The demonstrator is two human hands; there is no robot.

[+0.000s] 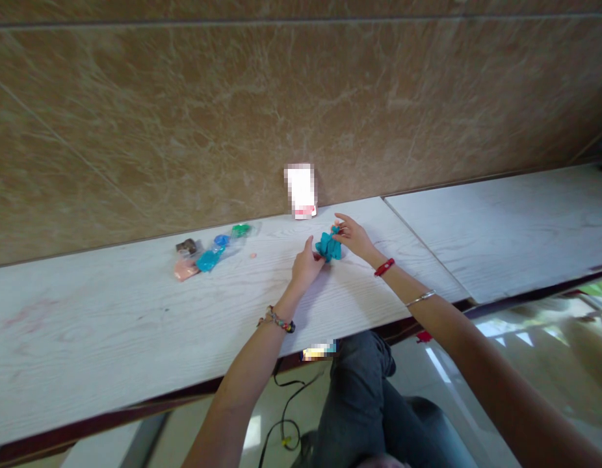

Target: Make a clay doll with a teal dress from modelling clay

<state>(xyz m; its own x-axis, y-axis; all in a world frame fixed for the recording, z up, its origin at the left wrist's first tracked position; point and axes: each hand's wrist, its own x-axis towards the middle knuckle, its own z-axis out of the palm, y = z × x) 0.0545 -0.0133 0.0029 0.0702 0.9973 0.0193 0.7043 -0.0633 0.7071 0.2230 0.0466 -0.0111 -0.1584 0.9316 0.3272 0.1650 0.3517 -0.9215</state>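
Observation:
A teal modelling clay figure with a lumpy, frilled body is between my hands, just above or on the white tabletop. My left hand grips its lower left side, thumb pointing up and fingers curled beneath. At its upper right, my right hand pinches a small teal and orange clay part between thumb and fingertips. Whether that small part is joined to the body is too small to tell. The fingers partly hide the figure's edges.
Left on the white table lie packets of clay: brown, peach, blue and green. A small peach bit lies nearby. A blurred-out upright phone-like object leans against the brown wall.

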